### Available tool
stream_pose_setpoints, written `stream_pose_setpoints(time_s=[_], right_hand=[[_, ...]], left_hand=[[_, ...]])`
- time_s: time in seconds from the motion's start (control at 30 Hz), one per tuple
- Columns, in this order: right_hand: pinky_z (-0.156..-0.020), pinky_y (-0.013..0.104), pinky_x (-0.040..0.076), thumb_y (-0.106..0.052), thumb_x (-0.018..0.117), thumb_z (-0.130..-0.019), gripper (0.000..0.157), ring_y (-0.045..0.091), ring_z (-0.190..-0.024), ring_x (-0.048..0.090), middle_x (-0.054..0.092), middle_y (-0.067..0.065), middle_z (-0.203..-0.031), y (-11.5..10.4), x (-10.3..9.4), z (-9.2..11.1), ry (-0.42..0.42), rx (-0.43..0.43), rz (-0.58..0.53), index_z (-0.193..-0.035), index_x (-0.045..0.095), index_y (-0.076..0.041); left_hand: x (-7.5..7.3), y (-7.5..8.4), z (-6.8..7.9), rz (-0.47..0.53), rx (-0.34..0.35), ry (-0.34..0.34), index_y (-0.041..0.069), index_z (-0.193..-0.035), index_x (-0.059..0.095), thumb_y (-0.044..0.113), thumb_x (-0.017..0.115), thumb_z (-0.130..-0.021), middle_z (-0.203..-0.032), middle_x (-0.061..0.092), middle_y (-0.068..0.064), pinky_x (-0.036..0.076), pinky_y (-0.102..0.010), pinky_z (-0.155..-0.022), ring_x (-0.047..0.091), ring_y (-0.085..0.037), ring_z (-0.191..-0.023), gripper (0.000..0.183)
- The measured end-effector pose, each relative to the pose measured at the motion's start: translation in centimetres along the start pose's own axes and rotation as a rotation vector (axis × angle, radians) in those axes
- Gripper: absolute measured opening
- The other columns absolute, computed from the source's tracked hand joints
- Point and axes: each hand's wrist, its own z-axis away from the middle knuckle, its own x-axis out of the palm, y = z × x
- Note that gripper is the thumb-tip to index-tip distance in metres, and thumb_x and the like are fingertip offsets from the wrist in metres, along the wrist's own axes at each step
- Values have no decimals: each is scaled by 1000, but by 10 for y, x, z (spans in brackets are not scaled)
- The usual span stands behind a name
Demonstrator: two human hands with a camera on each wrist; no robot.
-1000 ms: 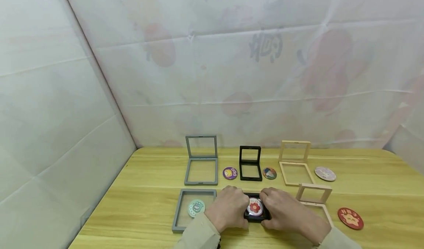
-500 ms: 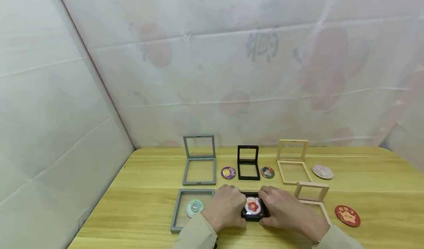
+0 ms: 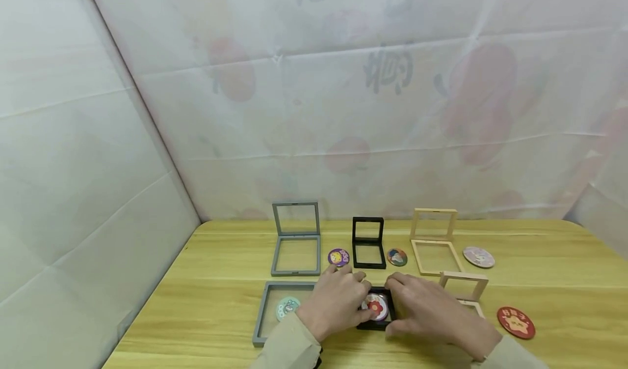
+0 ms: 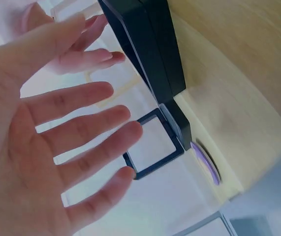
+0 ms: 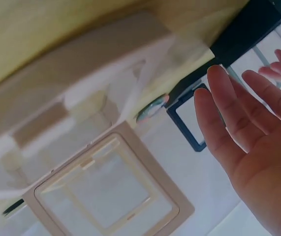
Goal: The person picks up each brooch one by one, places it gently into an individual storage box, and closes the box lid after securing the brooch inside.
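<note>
The left hand (image 3: 336, 302) and the right hand (image 3: 426, 310) are seen at either side of a small black frame case (image 3: 376, 310) near the front middle of the worktop (image 3: 539, 287). In both wrist views the fingers are spread and straight, so both hands are released and nothing is grasped; whether the fingertips touch the case cannot be told. A badge with a red flower (image 3: 375, 307) is enclosed in the case.

At 9 o'clock of the hands a grey frame case (image 3: 260, 322) lies with a green badge (image 3: 287, 307) in it. At 3 o'clock a small beige case (image 3: 463, 285) stands open, and further out a red badge (image 3: 516, 322) lies, its yellow writing too small to be read.

At 12 o'clock an open black case (image 3: 369, 245) is flanked by a purple badge (image 3: 338, 256) and a dark badge (image 3: 397, 256). An open grey case (image 3: 296, 238) is found at 11 o'clock, an open beige case (image 3: 434, 241) and a pale pink badge (image 3: 478, 256) at 1 o'clock. Dark characters (mirrored, unreadable) show through the backdrop sheet (image 3: 387, 72).

Compared with the earlier frames, the hands have been drawn slightly off the case, their fingers loosened.
</note>
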Motion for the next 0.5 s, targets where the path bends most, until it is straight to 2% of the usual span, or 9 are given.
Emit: stream_pose_setpoints(time_s=[0.2,0.33,0.5], right_hand=[[-70,38,57,-46,84,-80,48,21,-88,67,69,5,-106,6,-8,6,3,-6,-21,-107,67,-10],[-67,35,57,-37,85,-81,39,20,-86,67,70,5,-103,9,-10,11,-10,11,-45,-104,68,-11],[-67,34,56,-35,84,-83,34,17,-86,66,70,1,-102,12,-14,18,-14,30,-51,-104,69,-13]], left_hand=[[1,4,-6,42,37,70,23,-83,75,39,77,-89,-82,71,13,51,-30,-73,56,-8,-68,18],[-1,7,-10,68,49,65,23,-80,73,35,77,-89,-79,69,13,51,-30,-73,52,-7,-65,16],[-3,11,-12,98,65,68,24,-73,68,34,76,-90,-74,66,15,47,-28,-67,50,-5,-64,22]])
